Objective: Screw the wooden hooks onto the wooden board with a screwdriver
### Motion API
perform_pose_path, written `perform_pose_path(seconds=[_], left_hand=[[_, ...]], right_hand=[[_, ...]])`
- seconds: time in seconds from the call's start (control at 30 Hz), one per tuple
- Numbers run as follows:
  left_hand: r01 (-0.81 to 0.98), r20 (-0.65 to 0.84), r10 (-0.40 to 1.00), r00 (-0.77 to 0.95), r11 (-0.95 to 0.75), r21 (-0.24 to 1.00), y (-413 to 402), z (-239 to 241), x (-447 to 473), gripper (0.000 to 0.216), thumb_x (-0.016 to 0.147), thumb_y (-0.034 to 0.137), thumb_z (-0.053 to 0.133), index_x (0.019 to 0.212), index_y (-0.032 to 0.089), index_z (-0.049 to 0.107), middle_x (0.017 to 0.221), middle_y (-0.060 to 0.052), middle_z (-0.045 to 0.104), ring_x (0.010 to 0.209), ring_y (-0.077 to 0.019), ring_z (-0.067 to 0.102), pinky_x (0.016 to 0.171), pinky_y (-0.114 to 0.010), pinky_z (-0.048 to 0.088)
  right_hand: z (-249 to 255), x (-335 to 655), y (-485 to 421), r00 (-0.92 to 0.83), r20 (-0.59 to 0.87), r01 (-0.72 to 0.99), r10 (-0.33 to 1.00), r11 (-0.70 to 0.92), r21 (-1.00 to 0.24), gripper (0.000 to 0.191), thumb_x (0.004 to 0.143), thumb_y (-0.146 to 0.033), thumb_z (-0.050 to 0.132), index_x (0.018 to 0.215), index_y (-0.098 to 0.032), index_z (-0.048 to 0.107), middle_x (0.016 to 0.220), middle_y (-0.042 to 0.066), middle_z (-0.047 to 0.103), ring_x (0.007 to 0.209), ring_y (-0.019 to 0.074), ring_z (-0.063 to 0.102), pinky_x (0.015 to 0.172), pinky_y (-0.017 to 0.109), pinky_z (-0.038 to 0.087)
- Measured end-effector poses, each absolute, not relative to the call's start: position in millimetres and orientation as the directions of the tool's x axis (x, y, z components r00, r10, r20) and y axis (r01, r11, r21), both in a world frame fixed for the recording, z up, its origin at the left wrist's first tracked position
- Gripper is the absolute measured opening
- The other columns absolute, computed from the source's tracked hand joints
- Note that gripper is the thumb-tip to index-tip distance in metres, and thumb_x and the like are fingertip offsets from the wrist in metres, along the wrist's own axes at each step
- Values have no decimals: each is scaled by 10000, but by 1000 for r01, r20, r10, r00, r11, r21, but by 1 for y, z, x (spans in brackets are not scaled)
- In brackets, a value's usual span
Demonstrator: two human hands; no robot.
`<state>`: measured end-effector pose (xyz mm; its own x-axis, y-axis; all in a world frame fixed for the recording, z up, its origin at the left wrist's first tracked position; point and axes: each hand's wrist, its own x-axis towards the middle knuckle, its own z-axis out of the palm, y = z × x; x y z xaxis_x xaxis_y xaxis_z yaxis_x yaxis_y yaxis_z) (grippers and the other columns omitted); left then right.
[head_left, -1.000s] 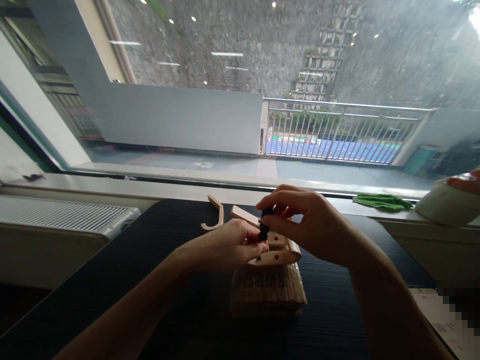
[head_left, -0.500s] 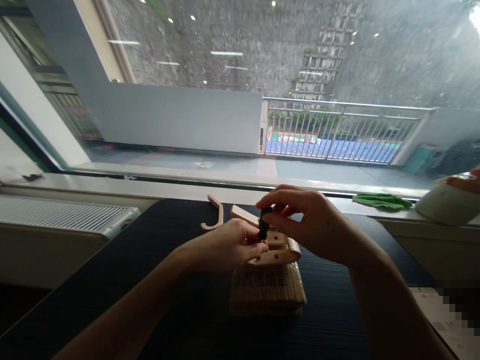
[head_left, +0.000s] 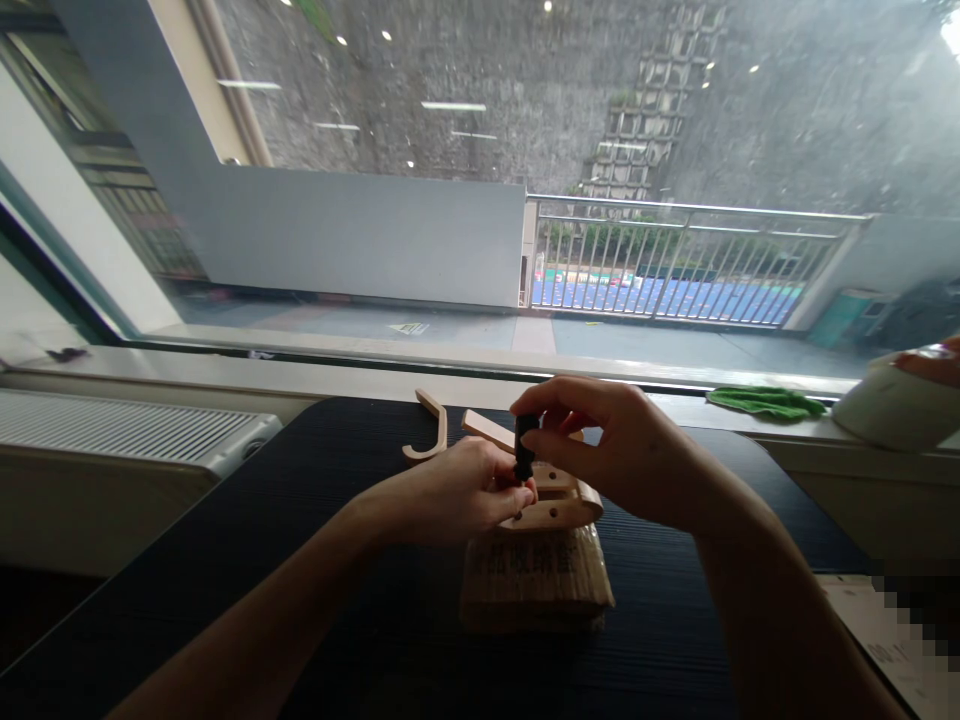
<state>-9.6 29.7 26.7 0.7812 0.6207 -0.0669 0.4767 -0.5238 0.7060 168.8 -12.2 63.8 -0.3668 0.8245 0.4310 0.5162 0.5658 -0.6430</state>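
My right hand (head_left: pixel 592 430) is closed round the black handle of a screwdriver (head_left: pixel 526 442), which stands nearly upright with its tip pointing down. Just below that tip, my left hand (head_left: pixel 472 485) pinches at a pale wooden piece with round holes (head_left: pixel 566 512); what its fingertips hold is hidden. The wooden piece lies on a stack of folded brown cardboard (head_left: pixel 536 590) with dark printed characters. Behind my hands a wooden bar (head_left: pixel 487 428) slants across, partly covered by my right hand. A bent wooden hook (head_left: pixel 435 430) lies apart on the left.
The dark table (head_left: pixel 375 620) stands against a white windowsill (head_left: pixel 187 375). A green cloth (head_left: pixel 765 402) and a white pot (head_left: pixel 892 400) are on the sill at right. A white radiator (head_left: pixel 135 430) is on the left, a pale printed sheet (head_left: pixel 862 630) at lower right.
My right hand has shifted slightly down, and the screwdriver handle has tipped a little more upright. My left hand and the wooden pieces stay in place.
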Motion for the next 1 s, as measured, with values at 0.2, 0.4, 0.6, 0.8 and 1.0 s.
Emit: perform_pose_path(seconds=[0.2, 0.4, 0.6, 0.8, 1.0], left_hand=[[501, -98, 628, 772, -507, 701, 31, 24, -10, 339, 823, 411, 459, 783, 122, 632, 682, -31, 566, 610, -125, 495, 533, -236, 364], [484, -63, 626, 777, -531, 695, 31, 23, -10, 316, 822, 398, 465, 785, 135, 636, 635, -27, 562, 630, -140, 517, 561, -247, 376], [495, -74, 630, 773, -527, 691, 32, 21, -11, 319, 819, 401, 463, 772, 135, 633, 632, -24, 562, 624, -136, 517, 561, -246, 371], [483, -53, 623, 780, -546, 684, 33, 22, -10, 306, 816, 392, 474, 787, 136, 639, 660, -28, 573, 648, -141, 524, 587, -251, 386], [492, -56, 626, 778, -552, 673, 29, 26, -8, 308, 818, 379, 469, 787, 129, 647, 669, -35, 579, 672, -147, 533, 596, -247, 391]], right_hand=[[62, 166, -12, -329, 450, 556, 830, 555, -619, 187, 765, -277, 609, 942, -218, 609, 769, -19, 615, 676, 98, 562, 597, 219, 447], [65, 167, -14, -390, 432, 521, 814, 581, -625, 179, 808, -192, 542, 962, -219, 630, 875, -12, 644, 728, 91, 573, 645, 216, 447], [62, 168, -11, -326, 444, 558, 835, 549, -622, 153, 754, -291, 623, 873, -197, 616, 736, -16, 618, 669, 103, 564, 615, 231, 450], [64, 168, -13, -412, 398, 485, 819, 568, -666, 274, 807, -160, 505, 1040, -241, 625, 883, -8, 652, 716, 94, 581, 611, 207, 458], [64, 168, -12, -376, 437, 513, 817, 576, -636, 179, 775, -211, 587, 944, -211, 647, 822, -11, 648, 713, 101, 575, 631, 219, 453]])
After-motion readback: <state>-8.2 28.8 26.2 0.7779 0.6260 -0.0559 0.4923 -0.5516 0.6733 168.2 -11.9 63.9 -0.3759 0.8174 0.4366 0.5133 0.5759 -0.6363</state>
